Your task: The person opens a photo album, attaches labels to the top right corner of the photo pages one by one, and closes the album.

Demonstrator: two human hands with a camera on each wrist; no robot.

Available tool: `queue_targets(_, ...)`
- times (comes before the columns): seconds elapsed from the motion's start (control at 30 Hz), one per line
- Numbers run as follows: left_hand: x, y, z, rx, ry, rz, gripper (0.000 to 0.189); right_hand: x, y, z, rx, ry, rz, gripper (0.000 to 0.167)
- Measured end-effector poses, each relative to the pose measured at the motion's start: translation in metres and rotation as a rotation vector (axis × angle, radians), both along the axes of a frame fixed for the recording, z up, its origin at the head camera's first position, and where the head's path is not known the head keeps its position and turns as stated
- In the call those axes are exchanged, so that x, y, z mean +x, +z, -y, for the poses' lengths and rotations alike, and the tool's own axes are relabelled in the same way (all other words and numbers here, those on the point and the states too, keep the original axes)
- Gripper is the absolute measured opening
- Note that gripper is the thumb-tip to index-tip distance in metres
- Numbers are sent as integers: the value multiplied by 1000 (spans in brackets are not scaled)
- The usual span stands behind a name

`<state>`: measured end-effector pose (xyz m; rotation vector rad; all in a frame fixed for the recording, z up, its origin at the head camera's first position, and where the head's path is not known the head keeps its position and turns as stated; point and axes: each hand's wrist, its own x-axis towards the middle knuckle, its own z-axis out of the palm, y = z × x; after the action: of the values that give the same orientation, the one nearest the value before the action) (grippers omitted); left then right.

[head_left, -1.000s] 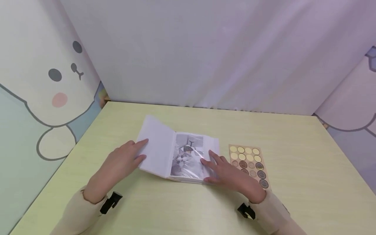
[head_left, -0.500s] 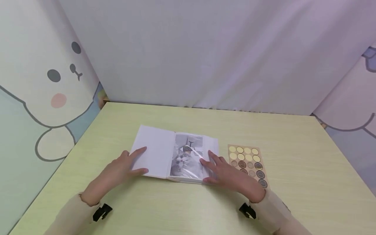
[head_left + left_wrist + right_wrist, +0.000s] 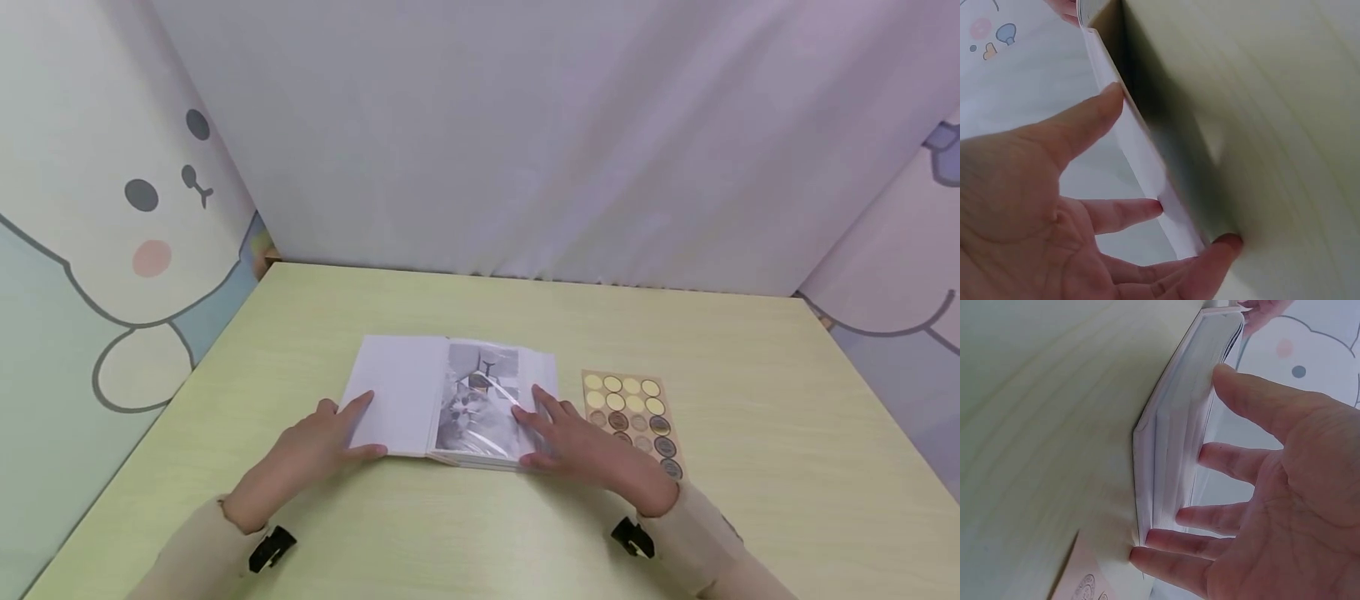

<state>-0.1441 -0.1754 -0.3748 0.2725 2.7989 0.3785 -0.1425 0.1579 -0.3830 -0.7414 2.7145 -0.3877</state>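
Observation:
A white photo album lies open on the table. Its cover (image 3: 400, 387) is turned out to the left, showing a plain white inside. On the right, a clear pocket holds a grey cat picture (image 3: 480, 404). My left hand (image 3: 311, 442) rests at the cover's left edge, thumb by the lower corner. In the left wrist view its spread fingers touch the cover, which stands slightly above the table with shadow beneath. My right hand (image 3: 576, 440) lies with spread fingers on the album's right side. The right wrist view shows those fingers along the thick page block (image 3: 1179, 431).
A tan sheet of round stickers (image 3: 633, 400), yellow in the upper rows and brown or dark below, lies right of the album, partly under my right forearm. A pale curtain (image 3: 510, 142) hangs behind the table (image 3: 675, 333). Black wrist cameras (image 3: 272, 548) sit at both sleeves.
The album cover has swung down to the left from a raised tilt to nearly flat, my left hand lowering with it. My right hand has stayed in place on the pages.

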Motion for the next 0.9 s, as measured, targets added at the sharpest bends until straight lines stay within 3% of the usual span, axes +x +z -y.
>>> queue_targets(0.27, 3, -3, -4, -82, -31, -17, 79, 0, -1, 0, 1, -8, 8, 64)
queue_targets(0.5, 4, 3, -13, -65, -70, 7, 78, 0, -2, 0, -5, -19, 18, 64)
queue_targets(0.67, 3, 8, -27, -22, -160, -36, 70, 0, -3, 0, -2, -12, 9, 64)
queue_targets(0.9, -3, 4, -51, 77, -317, -152, 62, 0, -1, -1, -7, -11, 14, 65)
